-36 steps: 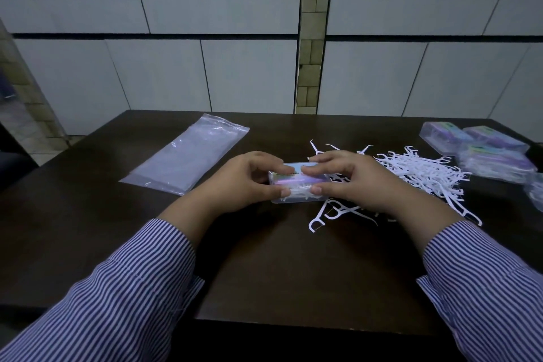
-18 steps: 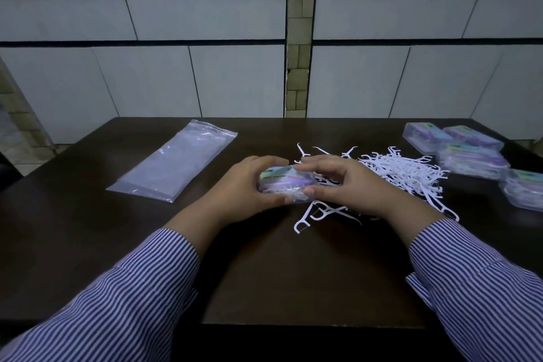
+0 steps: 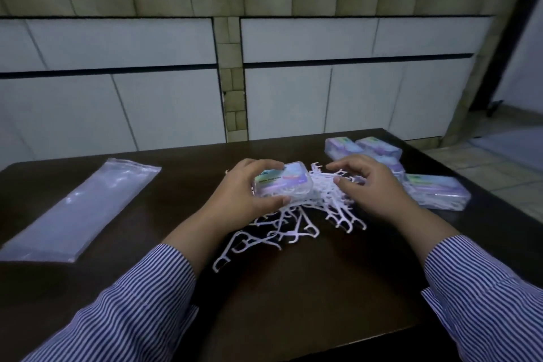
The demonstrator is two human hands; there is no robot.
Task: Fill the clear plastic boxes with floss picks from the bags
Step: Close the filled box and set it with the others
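My left hand (image 3: 245,194) grips a clear plastic box (image 3: 282,182) with a pastel label, lid closed, held just above a heap of white floss picks (image 3: 293,223) on the dark table (image 3: 293,288). My right hand (image 3: 370,185) hovers over the right side of the heap with its fingers loosely curled and holds nothing. It is off the box, a little to its right. A flat clear plastic bag (image 3: 79,209) lies on the table at the left.
Several closed, filled boxes (image 3: 435,191) lie at the table's right, behind and beside my right hand. A tiled white wall runs behind the table. The right table edge drops to a tiled floor.
My right hand has let go of the box and moved right over the floss picks. My left hand alone now holds the box. The camera has tilted up and right.
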